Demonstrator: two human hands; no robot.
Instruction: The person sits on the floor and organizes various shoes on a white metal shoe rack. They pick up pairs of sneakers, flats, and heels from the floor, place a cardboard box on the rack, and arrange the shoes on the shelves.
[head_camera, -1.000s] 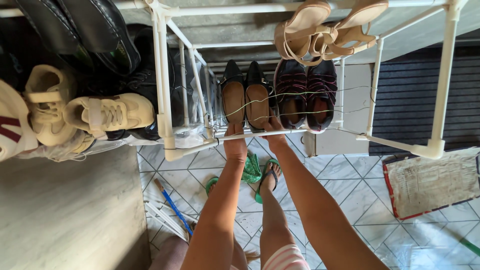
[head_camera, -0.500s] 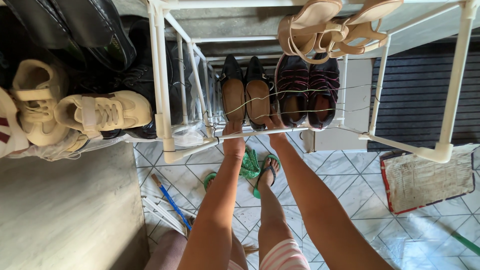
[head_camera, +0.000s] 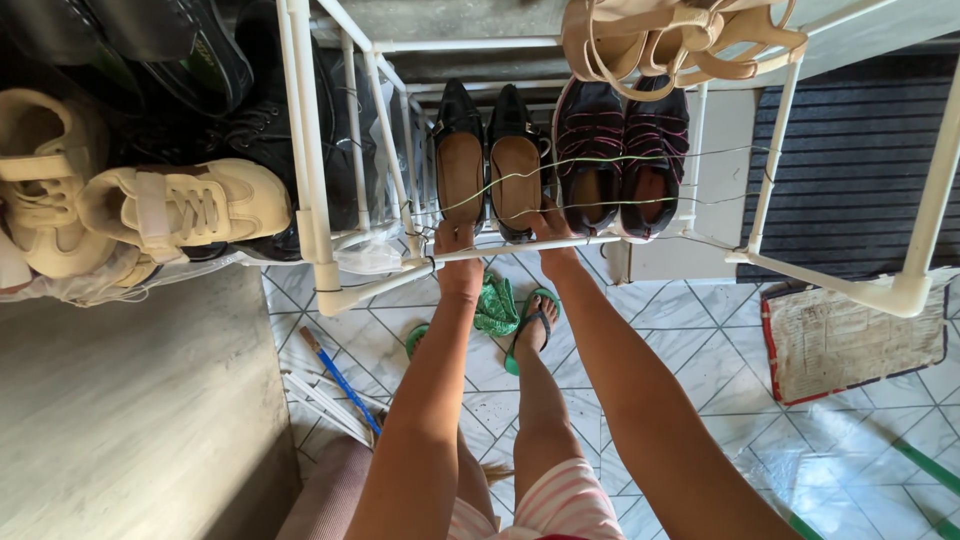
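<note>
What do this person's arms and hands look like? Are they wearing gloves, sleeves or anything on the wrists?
Both arms are bare from above the elbow down: no sleeves and no gloves. The left hand and right hand show no watch or bracelet. Rings cannot be made out.

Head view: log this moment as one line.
left hand on black flats at white rack rail | right hand at flats' heel | dark sneakers beside | green sandals on tile floor

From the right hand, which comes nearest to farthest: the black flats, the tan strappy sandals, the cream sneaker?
1. Black flats: at the right hand, same shelf.
2. Tan strappy sandals: shelf above, to the right.
3. Cream sneaker: far left, next rack section.
</note>
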